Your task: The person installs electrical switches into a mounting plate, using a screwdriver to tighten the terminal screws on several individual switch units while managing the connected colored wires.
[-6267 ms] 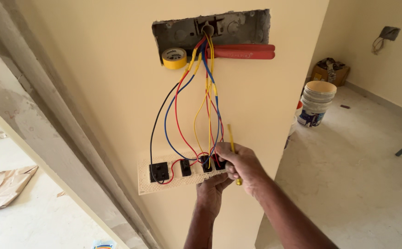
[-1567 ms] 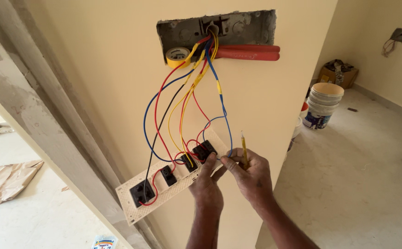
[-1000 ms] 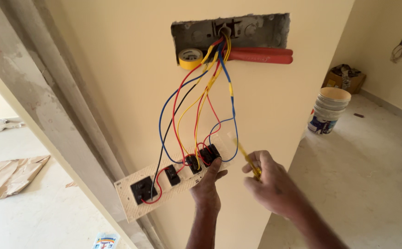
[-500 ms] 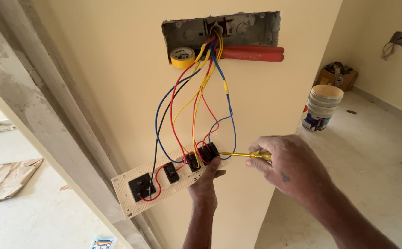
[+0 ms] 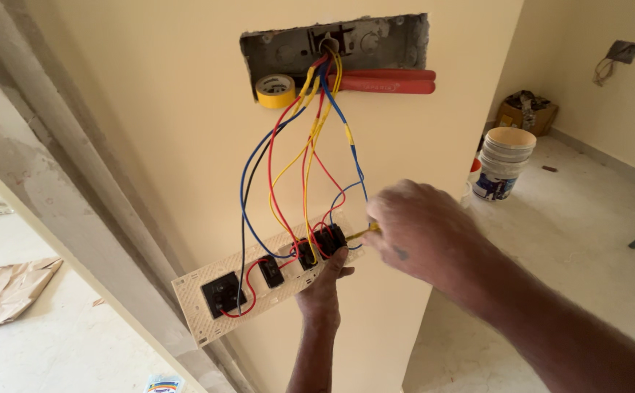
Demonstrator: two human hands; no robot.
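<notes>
The left hand point(image 5: 322, 291) reaches up from below and grips the lower edge of a cream switch plate point(image 5: 208, 313), fingers curled over its right end, holding it tilted with its back side facing out and its left end lower. Black switch modules point(image 5: 223, 292) sit in a row along the plate, linked by short red loops. The right hand point(image 5: 419, 233) comes in from the right, closed in a fist around a yellow tool point(image 5: 361, 233); only its thin tip shows, pointing left at the rightmost module, so its kind cannot be told. The tip is at or just beside the module.

Red, blue, yellow and black wires point(image 5: 303, 160) hang from a grey wall box point(image 5: 375, 40) cut into the cream wall point(image 5: 150, 109) above, and run down to the modules. In the box, a roll of yellow tape point(image 5: 275, 90) rests at the left and red-handled pliers point(image 5: 390, 80) lie to the right.

Far right, on the floor point(image 5: 586, 240), stand a white bucket point(image 5: 505, 161) and a cardboard box point(image 5: 525, 113). Brown paper point(image 5: 4, 291) lies on the floor at left.
</notes>
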